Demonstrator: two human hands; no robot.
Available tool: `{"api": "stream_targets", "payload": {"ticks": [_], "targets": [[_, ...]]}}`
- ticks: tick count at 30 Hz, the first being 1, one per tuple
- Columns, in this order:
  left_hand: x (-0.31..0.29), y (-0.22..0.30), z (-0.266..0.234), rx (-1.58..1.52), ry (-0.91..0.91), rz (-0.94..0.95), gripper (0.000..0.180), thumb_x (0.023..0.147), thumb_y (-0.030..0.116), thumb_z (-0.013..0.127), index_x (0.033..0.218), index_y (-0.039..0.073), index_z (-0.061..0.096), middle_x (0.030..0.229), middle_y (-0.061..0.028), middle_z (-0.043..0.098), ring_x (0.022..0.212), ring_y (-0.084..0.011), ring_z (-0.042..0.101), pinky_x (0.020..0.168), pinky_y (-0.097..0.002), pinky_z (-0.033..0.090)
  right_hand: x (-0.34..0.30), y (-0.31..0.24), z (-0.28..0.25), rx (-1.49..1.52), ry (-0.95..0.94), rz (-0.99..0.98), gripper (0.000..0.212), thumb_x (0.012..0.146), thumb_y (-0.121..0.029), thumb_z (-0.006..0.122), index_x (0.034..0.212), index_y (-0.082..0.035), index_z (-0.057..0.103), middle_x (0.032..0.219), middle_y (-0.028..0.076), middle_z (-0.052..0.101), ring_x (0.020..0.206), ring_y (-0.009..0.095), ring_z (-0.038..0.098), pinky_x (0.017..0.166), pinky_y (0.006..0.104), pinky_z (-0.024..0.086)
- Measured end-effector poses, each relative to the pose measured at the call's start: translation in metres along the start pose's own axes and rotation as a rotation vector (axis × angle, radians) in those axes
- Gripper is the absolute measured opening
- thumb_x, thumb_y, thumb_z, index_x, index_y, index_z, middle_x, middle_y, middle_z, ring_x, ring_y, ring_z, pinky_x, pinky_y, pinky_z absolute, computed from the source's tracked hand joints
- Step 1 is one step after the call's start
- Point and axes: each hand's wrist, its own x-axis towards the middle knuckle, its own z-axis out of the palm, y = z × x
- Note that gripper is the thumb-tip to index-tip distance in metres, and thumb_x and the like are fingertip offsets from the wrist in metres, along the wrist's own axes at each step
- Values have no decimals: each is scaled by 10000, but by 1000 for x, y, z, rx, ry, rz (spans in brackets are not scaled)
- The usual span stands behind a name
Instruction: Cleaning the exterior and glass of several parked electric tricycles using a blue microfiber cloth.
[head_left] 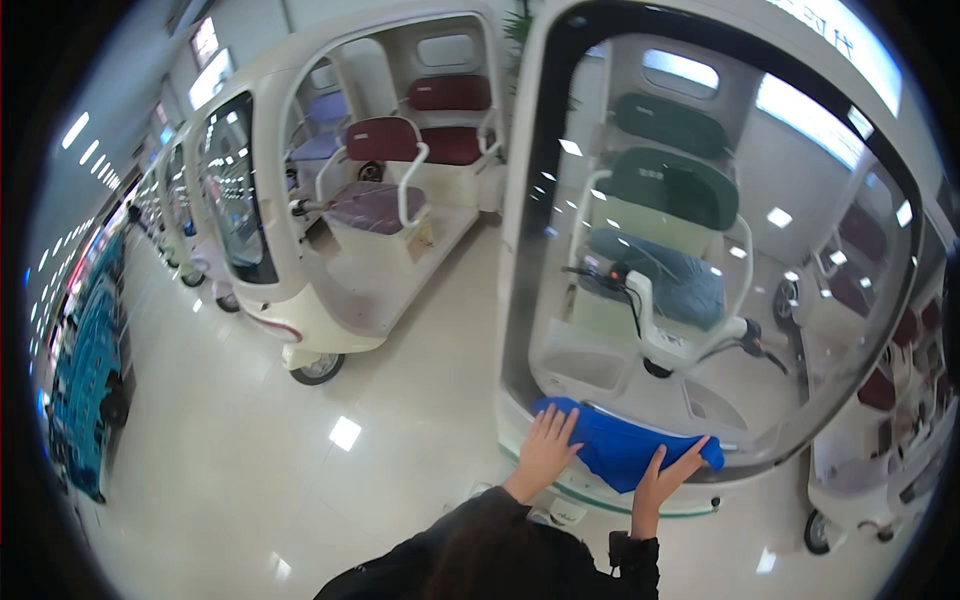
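A blue cloth (pixel 620 446) lies spread along the lower edge of a large curved windshield (pixel 735 400) on a white three-wheeled vehicle (pixel 515 330). My left hand (pixel 544 455) rests on the cloth's left end, fingers stretched out over it. Toward the cloth's right end, my right hand (pixel 664 480) touches it with thumb and forefinger apart and extended. Between the two hands the cloth sags down over the white front panel. A thin wiper arm (pixel 728 447) partly shows above it. Behind the glass are handlebars (pixel 690 345) and green seats (pixel 672 188).
Another white three-wheeler (pixel 385 290) with dark red seats stands to the left, with more in a row behind it. Teal vehicles (pixel 88 380) line the far left. A white vehicle (pixel 865 460) stands close on the right. Glossy pale tiles (pixel 250 420) cover the floor.
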Motion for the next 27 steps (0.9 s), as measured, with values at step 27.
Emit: {"api": "stream_targets", "payload": {"ticks": [27], "targets": [[-229,-250,-239,73,130,-1072,222,948,261,547,935,40,534,753,-190,652,751,-395,636,648,-508,479,-228,-263,231,465,-1073,-1085,408,815,29,560,1205,-63,640,998,165,618,982,357,586,864,409,486]]}}
